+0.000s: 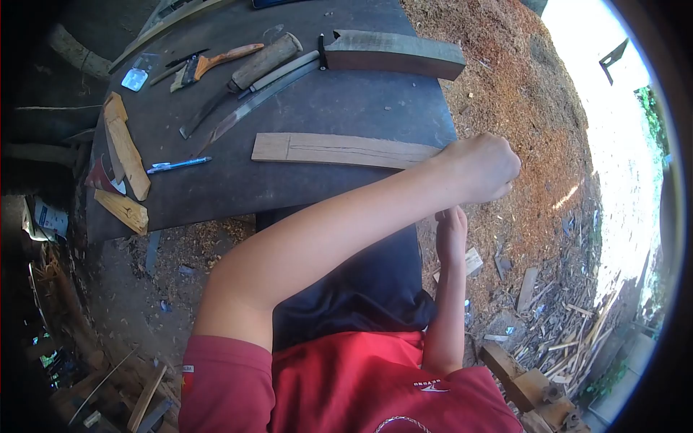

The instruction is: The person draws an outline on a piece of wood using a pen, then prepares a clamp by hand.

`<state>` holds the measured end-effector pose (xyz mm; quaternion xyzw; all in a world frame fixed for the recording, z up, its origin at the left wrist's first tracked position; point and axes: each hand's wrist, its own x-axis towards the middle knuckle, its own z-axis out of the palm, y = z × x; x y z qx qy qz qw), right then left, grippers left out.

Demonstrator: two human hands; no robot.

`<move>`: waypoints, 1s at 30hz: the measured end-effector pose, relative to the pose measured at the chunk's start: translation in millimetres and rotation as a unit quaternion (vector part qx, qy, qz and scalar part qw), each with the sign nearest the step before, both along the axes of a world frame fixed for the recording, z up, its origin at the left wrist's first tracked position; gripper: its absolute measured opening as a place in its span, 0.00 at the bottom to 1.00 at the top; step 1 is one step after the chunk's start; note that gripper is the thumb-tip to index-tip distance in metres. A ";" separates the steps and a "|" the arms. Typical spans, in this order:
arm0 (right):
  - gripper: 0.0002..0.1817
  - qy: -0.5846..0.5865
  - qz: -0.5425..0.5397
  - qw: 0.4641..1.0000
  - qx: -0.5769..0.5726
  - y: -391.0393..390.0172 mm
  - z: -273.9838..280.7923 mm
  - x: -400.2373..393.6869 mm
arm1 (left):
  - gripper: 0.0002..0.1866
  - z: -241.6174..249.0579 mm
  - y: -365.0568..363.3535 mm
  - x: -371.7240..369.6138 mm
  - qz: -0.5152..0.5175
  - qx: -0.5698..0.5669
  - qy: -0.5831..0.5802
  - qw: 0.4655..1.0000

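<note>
My left hand is closed in a fist past the table's right edge, its forearm crossing over a pencil-marked wooden strip. The strip's right end is hidden behind that wrist. Just below it, my right hand has its fingers pressed together near the fist. Whatever either hand holds is hidden. The strip lies lengthwise along the dark table, with a line drawn across its left part. A blue pen lies left of it.
Behind the strip lie a thick wooden block, a wooden-handled blade and an orange-handled brush. Cut wood pieces are at the table's left. Sawdust and scraps cover the ground at the right.
</note>
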<state>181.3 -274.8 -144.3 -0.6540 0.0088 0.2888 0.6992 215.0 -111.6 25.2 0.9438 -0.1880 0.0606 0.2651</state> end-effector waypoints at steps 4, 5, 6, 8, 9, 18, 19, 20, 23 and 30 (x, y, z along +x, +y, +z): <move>0.16 -0.020 0.087 0.996 -0.021 8.9 35.0 4.7 | 0.12 7.4 2.1 -3.2 0.002 -0.020 0.042 0.999; 0.16 -0.021 0.091 0.995 -0.038 9.4 35.0 7.4 | 0.14 6.0 0.9 -2.3 -0.002 -0.015 0.028 0.999; 0.16 -0.023 0.097 0.994 -0.054 10.3 34.5 11.1 | 0.15 2.8 0.4 -0.9 -0.004 -0.010 0.013 1.000; 0.13 -0.019 0.132 0.989 -0.067 12.1 34.2 22.3 | 0.16 -3.3 0.1 0.4 -0.002 -0.012 -0.003 1.000; 0.12 -0.027 0.145 0.986 -0.083 15.8 37.1 24.3 | 0.17 -3.6 0.4 -0.4 0.000 -0.020 -0.006 1.000; 0.07 -0.042 0.173 0.975 -0.133 21.9 21.1 35.9 | 0.12 4.3 2.2 -2.9 0.002 -0.018 0.020 1.000; 0.08 -0.055 0.175 0.975 -0.123 22.9 24.3 32.9 | 0.12 2.8 1.6 -2.4 0.002 -0.024 0.014 1.000; 0.09 -0.048 0.169 0.979 -0.107 23.4 24.5 32.4 | 0.12 1.7 0.9 -1.6 0.001 -0.025 0.014 1.000; 0.18 0.029 0.130 0.991 -0.031 24.2 14.7 34.1 | 0.13 0.4 1.2 -0.5 0.001 -0.026 0.011 1.000; 0.31 0.208 0.014 0.962 0.178 36.5 14.7 24.9 | 0.17 -6.3 0.6 0.8 0.001 -0.036 -0.024 0.999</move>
